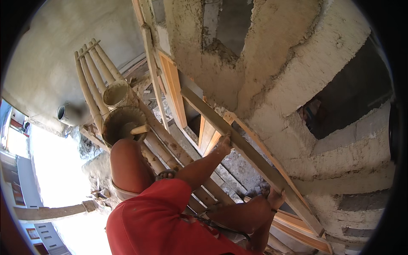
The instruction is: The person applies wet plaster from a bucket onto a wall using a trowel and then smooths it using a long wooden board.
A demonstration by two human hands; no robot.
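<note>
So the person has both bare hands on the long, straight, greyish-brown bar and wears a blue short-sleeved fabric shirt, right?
Not the colour: the head view shows the short-sleeved fabric shirt is red, not blue. The left hand and right hand are both on the greyish-brown bar.

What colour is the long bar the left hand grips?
The bar is dull greyish brown; see the head view.
</note>
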